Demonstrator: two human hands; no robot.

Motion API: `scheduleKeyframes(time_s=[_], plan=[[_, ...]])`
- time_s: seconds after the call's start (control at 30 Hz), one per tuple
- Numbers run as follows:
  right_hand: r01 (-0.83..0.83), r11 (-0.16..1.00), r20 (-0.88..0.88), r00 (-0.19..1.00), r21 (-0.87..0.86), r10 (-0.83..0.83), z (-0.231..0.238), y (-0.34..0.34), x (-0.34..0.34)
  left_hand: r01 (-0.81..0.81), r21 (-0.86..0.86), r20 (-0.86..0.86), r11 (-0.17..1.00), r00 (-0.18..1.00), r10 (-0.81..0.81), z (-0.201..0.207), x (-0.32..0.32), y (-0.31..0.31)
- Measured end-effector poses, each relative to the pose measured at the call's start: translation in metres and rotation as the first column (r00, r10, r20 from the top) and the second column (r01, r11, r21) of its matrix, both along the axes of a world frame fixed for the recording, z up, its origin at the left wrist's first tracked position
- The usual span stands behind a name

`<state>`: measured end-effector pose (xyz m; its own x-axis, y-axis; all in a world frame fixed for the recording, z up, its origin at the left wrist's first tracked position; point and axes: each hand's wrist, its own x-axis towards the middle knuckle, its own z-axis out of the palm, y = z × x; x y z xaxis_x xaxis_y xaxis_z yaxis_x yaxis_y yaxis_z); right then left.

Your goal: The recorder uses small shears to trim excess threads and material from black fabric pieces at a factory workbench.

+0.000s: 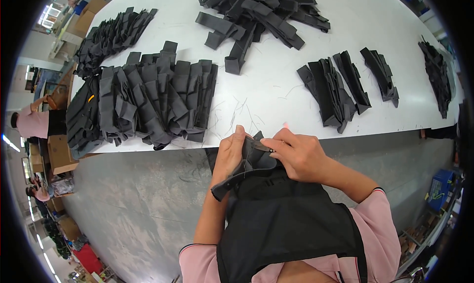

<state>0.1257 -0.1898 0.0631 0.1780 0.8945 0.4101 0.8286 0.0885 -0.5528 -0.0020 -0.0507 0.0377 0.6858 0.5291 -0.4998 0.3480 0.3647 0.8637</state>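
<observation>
Just off the front edge of the table, my left hand (229,153) is closed on a folded dark grey fabric strip (254,159), its thumb pointing up along the strip. The strip hangs in loose folds over the black apron, one end reaching down past my left wrist. My right hand (301,155) is closed at the strip's upper right side. Between its thumb and fingers shows a small slim metallic tool (264,147), which looks like thread snips. Most of this tool is hidden by the fingers, and its tip lies against the fabric.
On the white table (256,100) lie a wide row of dark strips (158,98) at left, a loose heap (261,16) at the far middle, and smaller bundles (331,93) at right. Thread ends are scattered near the front edge. A blue crate (439,191) stands at right.
</observation>
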Motion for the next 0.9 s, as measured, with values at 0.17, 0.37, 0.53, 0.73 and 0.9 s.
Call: scheduleKeyframes(time_s=[0.17,0.37,0.53,0.73,0.9], plan=[[0.010,0.999,0.096,0.995,-0.035,-0.006,-0.001,-0.002,0.000,0.027,-0.021,-0.018,0.999,0.999,-0.027,0.001,0.001,0.000],[0.033,0.998,-0.065,0.997,-0.057,-0.037,0.002,-0.008,0.004,0.029,-0.023,-0.028,0.999,0.999,-0.029,-0.004,-0.001,0.003],[-0.095,0.970,-0.117,0.991,-0.226,0.070,0.015,-0.006,0.011,0.044,-0.027,-0.004,0.999,0.999,-0.044,-0.006,-0.003,0.005],[-0.207,0.913,-0.114,0.977,-0.352,0.178,0.026,0.005,0.015,0.055,-0.058,0.011,0.997,0.998,-0.054,0.000,-0.006,0.004],[-0.305,0.880,-0.137,0.952,-0.365,0.273,0.026,0.011,0.017,0.094,-0.081,-0.034,0.992,0.995,-0.097,-0.001,-0.008,0.005]])
